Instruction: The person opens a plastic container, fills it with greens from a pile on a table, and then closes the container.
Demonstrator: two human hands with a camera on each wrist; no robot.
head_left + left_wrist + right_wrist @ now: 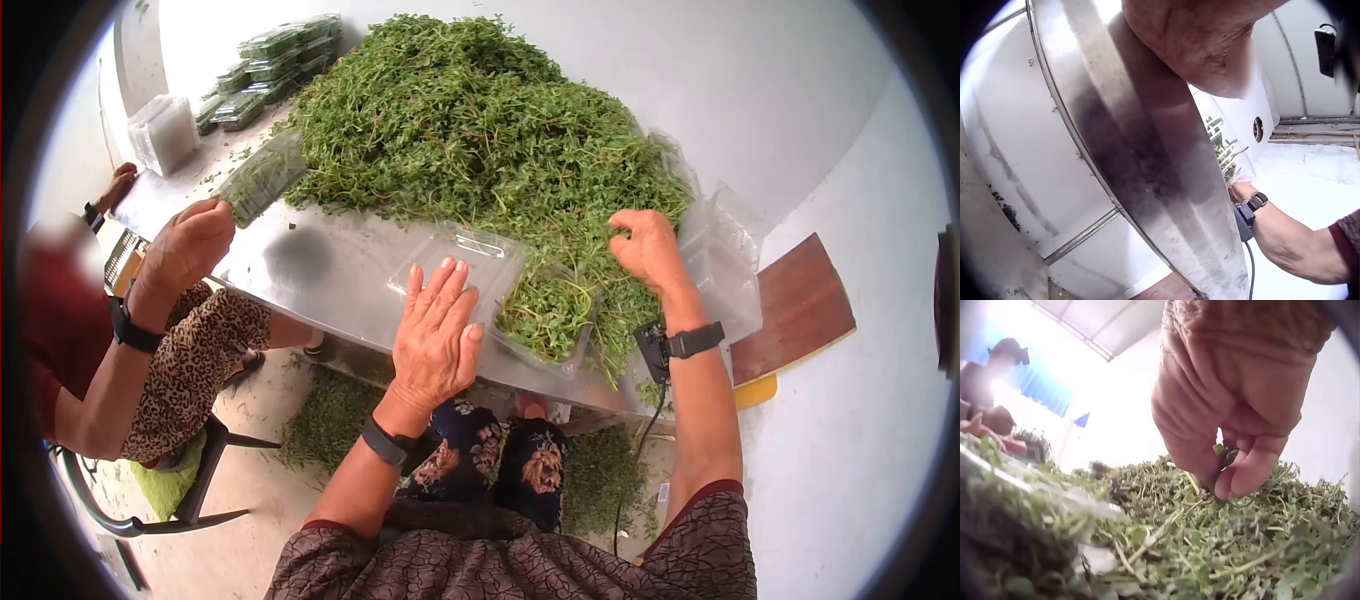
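Observation:
A large heap of leafy green sprigs (pixel 450 110) covers the back of the metal table. In front of it lies a clear plastic clamshell box, its lid (pixel 490 262) folded out to the left and its base holding greens (pixel 545 318). My left hand (pixel 435 335) has its fingers straight and overlaps the lid's near edge in the head view. At the heap's right side, my right hand (pixel 648 250) is above the greens with curled fingers. The right wrist view shows its fingertips (pixel 1244 478) pinching a few sprigs (pixel 1194 481).
At left, another person's hand (pixel 185 245) holds a filled clear box (pixel 262 180). Filled boxes (pixel 270 68) are stacked at the back left, near empty ones (pixel 163 135). More empty boxes (pixel 720 250) stand at right beside a brown board (pixel 800 305). Greens (pixel 340 420) lie under the table.

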